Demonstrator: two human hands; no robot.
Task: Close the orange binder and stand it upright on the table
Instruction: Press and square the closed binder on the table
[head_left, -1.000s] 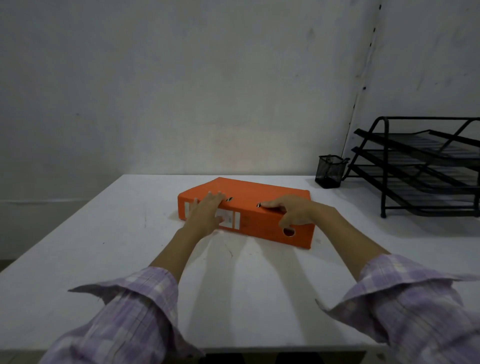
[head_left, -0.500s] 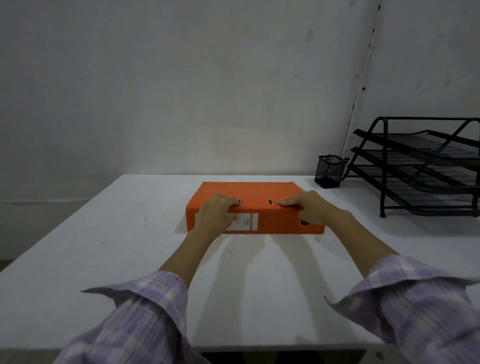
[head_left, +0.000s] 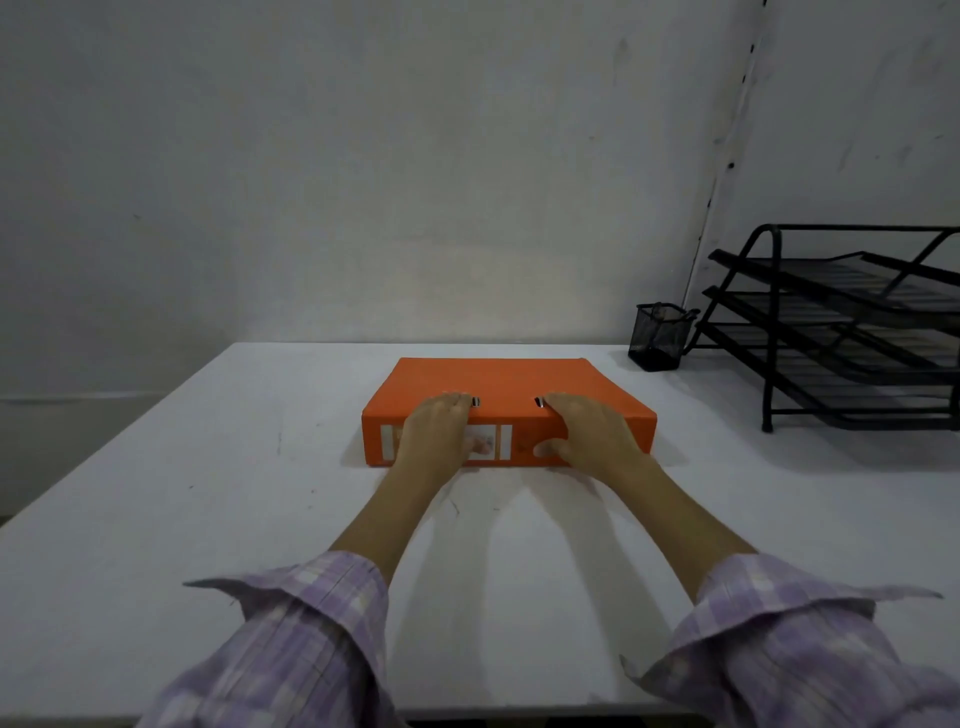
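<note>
In front of the black paper tray rack (head_left: 852, 332), toward the middle of the white table (head_left: 208, 493), the orange binder (head_left: 511, 387) lies flat and closed, with its spine turned to the person. The left hand (head_left: 434, 434) and the right hand (head_left: 589, 436) both rest on the near edge: fingers are curled over the top cover, thumbs press on the spine, so each hand holds the binder. The closing step looks finished; the step in hand is the grasp before lifting. I think the next move needs both hands to tip the binder up onto one narrow edge, away from the rack and the mesh pen cup (head_left: 657, 338) just beside the rack, and to steady it.
</note>
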